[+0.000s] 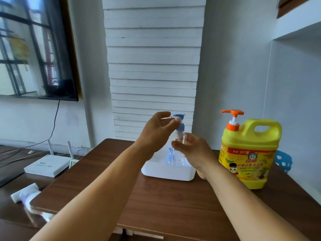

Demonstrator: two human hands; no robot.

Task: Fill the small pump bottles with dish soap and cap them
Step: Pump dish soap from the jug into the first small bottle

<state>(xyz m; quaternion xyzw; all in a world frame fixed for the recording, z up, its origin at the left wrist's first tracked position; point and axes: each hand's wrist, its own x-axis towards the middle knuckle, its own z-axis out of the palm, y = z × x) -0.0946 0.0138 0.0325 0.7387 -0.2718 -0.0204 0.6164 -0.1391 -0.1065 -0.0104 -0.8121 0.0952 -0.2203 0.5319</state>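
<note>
Tabletop (pixel 156 202) of dark wood, bearing yellow dish soap jug (pixel 248 153) at right and white tray (pixel 166 172) mid-way. Left hand (pixel 156 131) above tray — grip pinching blue pump cap (pixel 180 121). Right hand (pixel 196 152) — grip curled round clear small bottle (pixel 178 145), held upright over tray. Second blue-capped bottle (pixel 169 156) standing inside tray.

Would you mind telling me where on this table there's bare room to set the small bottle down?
The widest bare stretch of table lies in front of the white tray, between the forearms. Another runs left of the tray to the table's edge. It is crowded at the back right: the yellow soap jug stands close beside the tray, with the right hand between them.
</note>
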